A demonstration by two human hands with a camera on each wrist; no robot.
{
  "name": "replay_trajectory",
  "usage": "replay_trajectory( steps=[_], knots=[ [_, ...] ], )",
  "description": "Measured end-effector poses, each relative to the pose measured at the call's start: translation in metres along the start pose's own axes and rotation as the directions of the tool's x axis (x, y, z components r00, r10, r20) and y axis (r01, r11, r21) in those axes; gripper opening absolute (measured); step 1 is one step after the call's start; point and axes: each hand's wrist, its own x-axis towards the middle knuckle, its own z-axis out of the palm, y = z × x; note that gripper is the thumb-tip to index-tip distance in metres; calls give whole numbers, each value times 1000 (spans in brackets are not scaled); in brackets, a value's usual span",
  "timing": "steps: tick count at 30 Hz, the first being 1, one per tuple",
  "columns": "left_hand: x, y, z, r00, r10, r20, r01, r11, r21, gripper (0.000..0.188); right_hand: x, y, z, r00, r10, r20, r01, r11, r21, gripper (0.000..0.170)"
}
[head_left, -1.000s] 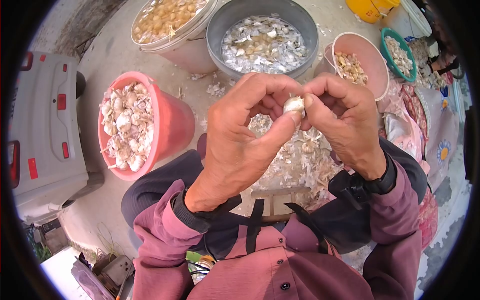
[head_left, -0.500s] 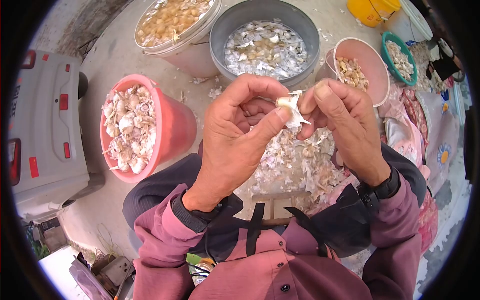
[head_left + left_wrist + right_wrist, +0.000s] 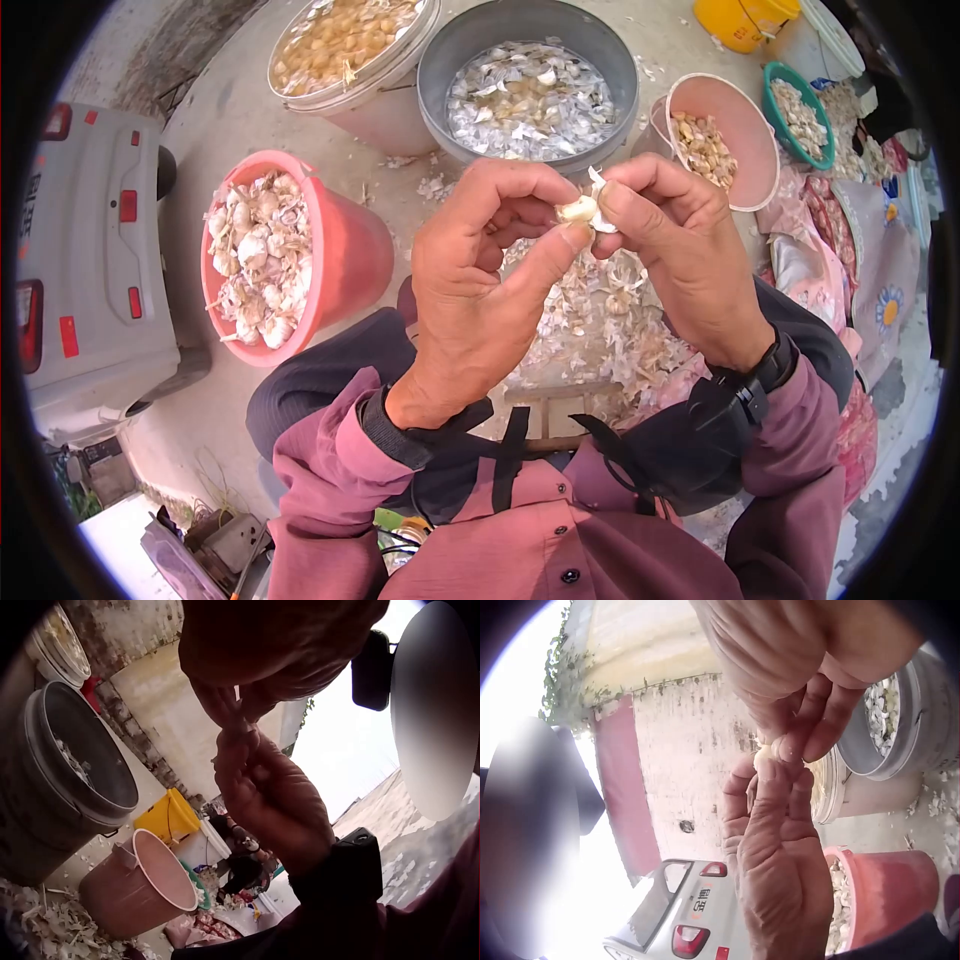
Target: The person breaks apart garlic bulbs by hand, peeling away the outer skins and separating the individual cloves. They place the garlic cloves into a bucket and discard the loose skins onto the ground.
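Note:
In the head view my left hand (image 3: 475, 290) pinches a pale garlic clove (image 3: 574, 210) between thumb and forefinger. My right hand (image 3: 690, 255) meets it from the other side, its thumb and forefinger gripping a piece of white garlic skin (image 3: 601, 208) at the clove's end. The right wrist view shows the clove (image 3: 762, 759) between both sets of fingertips, partly covered by them. In the left wrist view the fingers hide it. Scattered garlic peelings (image 3: 610, 320) lie on the ground below the hands.
A red bucket (image 3: 350, 250) of whole garlic bulbs stands at left. Beyond the hands are a grey basin (image 3: 430, 95) with skins in water, a white bucket (image 3: 375, 115) of soaking cloves, and a pink bucket (image 3: 745, 110) with cloves. A green basin (image 3: 822, 150) sits farther right.
A second ago both hands pinched a rounder piece of garlic. Half a second ago loose white skin stood off it, the right fingers beside it; now the right thumb and forefinger grip the skin.

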Motion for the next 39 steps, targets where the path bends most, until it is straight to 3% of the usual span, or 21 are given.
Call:
replay_trajectory(
  steps=[2,3,5,6,8,18,25,27,28,30,31,35,39],
  knots=[
    [-1,-2,3,995,-102,-18,94,967,-235,23,0,0,-1,1000,20,-5,-19,1000,10,18],
    [0,-4,2,995,-100,-17,93,968,-233,23,0,0,-1,999,40,-14,-40,999,20,18],
    [-1,-9,1,971,-235,35,223,853,-471,25,0,0,-1,1000,19,-15,-20,999,-34,19],
    [-1,-10,0,971,-235,35,224,853,-471,25,0,0,-2,1000,1,-17,-2,996,-90,20],
    [0,-11,-3,924,-365,116,353,695,-626,23,-2,-1,0,1000,-20,-23,18,997,-76,20],
    [1,-11,-4,908,-385,166,396,657,-642,23,-3,-7,-2,1000,-7,-22,4,991,-131,20],
    [0,-10,-5,918,-379,115,378,751,-541,24,-6,-10,-3,999,-3,-39,-3,988,-158,15],
    [2,-9,-4,922,-372,102,372,783,-498,25,-6,-7,-2,975,-222,-5,202,894,-400,13],
    [3,-6,-2,928,-366,76,355,799,-486,27,-6,-7,-2,975,-220,-6,199,895,-400,13],
    [4,-4,1,932,-358,52,339,814,-473,29,-3,-8,-3,835,-491,249,495,469,-732,20],
    [3,-5,3,932,-361,39,336,817,-469,32,-3,-6,-2,807,-522,277,519,400,-756,26],
    [1,-8,1,941,-332,66,330,856,-398,36,-6,-5,-1,804,-535,258,508,396,-765,25],
    [0,-8,-1,931,-351,99,358,831,-425,36,-6,-4,0,825,-504,257,512,472,-717,24]
  ],
)
